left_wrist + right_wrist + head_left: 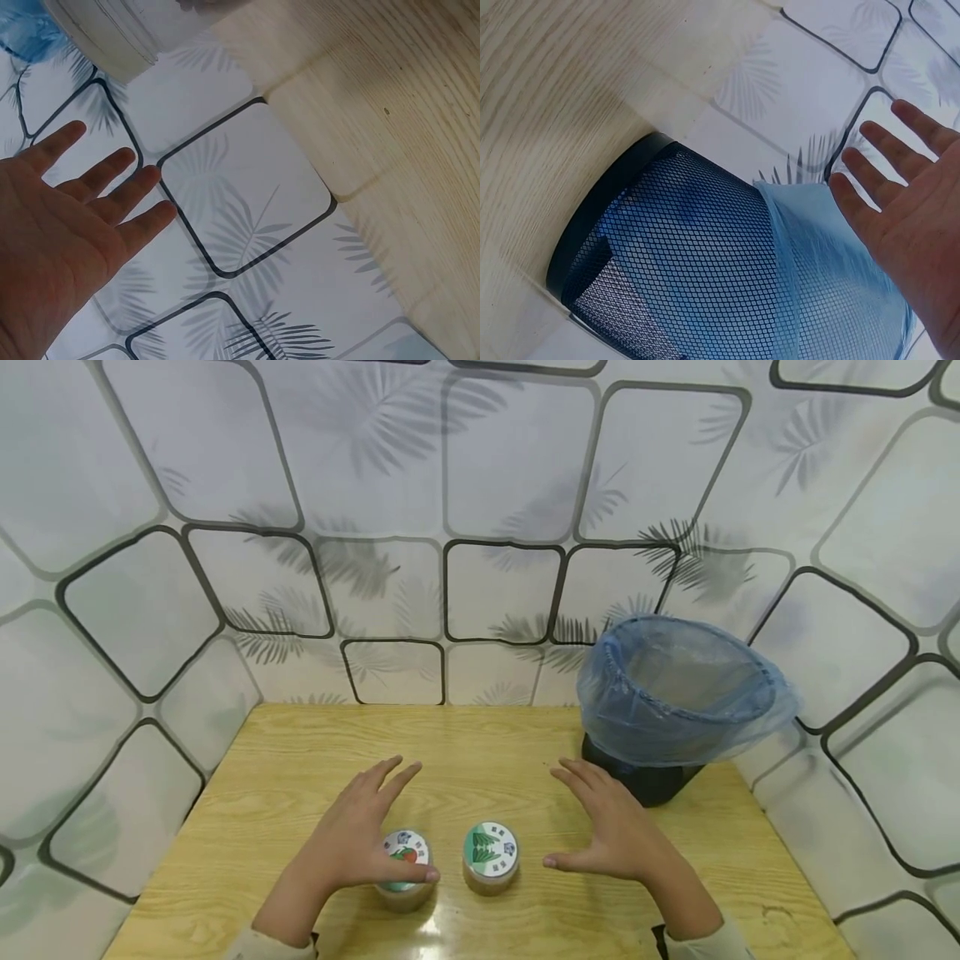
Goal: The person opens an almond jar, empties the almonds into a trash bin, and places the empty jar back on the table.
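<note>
Two small round jars stand upright on the wooden table in the head view. The left jar [405, 900] has a lid label with a red picture, and the right jar [491, 857] shows a green leafy one. My left hand [356, 839] is spread over the left jar, its thumb crossing the lid in this view. To the right of the other jar, my right hand [618, 835] is held with its thumb and fingers apart, holding nothing. In the left wrist view, the palm and straight fingers appear below a clear jar [112, 34].
A black mesh bin [682, 240] lined with a blue plastic bag [675, 677] stands at the table's back right, behind my right hand. Patterned white covering [502, 593] rises behind the wooden table [465, 752] and along both sides.
</note>
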A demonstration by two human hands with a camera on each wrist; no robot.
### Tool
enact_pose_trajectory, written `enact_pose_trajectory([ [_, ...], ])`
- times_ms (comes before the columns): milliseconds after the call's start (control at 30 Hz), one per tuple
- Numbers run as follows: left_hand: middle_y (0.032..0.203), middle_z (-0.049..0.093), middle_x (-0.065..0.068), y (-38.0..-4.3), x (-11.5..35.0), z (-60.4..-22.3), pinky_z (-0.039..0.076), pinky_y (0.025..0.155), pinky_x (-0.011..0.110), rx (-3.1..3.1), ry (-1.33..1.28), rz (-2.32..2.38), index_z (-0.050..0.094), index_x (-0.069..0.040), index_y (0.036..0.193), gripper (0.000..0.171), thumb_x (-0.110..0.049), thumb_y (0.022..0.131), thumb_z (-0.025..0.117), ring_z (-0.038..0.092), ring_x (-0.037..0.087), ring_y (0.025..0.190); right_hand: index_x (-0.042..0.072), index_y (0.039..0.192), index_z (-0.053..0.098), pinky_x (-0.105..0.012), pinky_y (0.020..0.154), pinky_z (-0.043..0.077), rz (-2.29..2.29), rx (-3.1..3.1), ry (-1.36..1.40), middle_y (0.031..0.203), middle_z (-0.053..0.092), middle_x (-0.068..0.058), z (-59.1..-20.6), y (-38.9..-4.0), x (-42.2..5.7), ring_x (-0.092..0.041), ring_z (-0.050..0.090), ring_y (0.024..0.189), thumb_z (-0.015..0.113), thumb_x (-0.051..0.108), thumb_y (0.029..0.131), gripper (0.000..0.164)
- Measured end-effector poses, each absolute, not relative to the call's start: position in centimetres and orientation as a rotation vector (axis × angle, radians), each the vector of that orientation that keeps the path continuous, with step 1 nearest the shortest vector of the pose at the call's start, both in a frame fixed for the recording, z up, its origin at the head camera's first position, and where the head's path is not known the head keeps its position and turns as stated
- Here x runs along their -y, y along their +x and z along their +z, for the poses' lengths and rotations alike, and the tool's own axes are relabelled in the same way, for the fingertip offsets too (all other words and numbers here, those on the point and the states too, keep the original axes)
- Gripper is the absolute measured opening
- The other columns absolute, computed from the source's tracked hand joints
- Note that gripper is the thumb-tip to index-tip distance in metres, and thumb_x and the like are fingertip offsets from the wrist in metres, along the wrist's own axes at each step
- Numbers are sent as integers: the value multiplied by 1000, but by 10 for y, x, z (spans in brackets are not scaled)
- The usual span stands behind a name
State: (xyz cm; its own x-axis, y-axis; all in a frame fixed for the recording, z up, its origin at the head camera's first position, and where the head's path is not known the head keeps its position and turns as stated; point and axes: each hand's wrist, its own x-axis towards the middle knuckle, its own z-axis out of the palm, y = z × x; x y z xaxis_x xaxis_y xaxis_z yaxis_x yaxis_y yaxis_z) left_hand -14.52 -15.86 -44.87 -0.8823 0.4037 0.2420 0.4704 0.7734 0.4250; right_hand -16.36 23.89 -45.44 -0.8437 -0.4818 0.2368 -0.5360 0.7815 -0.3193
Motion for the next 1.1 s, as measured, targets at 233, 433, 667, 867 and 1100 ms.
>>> enact_pose_trajectory([
  [233,170,35,15,-151,147,-445,36,120,72,2822,-743,-752,32,-32,168,131,-95,62,75,41,46,152,24,163,43,-75,107,46,533,2762,809,166,44,-11,-455,-165,-241,-44,41,153,84,77,72,113],
  [433,172,33,13,-154,137,-446,33,122,71,2837,-753,-740,30,-34,169,132,-97,61,73,39,45,154,23,165,41,-75,111,42,514,2736,813,170,40,-9,-456,-166,-242,-44,35,157,78,83,74,115],
  [667,172,33,15,-154,131,-444,33,121,74,2833,-759,-767,33,-33,168,120,-90,71,73,39,49,153,22,164,43,-73,114,41,513,2742,777,171,37,-9,-452,-165,-241,-44,34,157,77,76,82,104],
  [867,170,36,15,-155,130,-445,36,120,72,2826,-766,-754,37,-30,167,115,-89,74,72,41,47,152,21,160,48,-73,112,43,510,2752,748,168,41,-11,-453,-165,-242,-45,40,153,79,69,85,94],
  [1100,165,45,12,-155,126,-444,40,119,67,2868,-736,-744,56,-22,156,102,-89,79,67,48,41,149,19,146,64,-67,106,51,502,2769,715,158,54,-12,-455,-166,-242,-41,54,142,81,60,89,73],
])
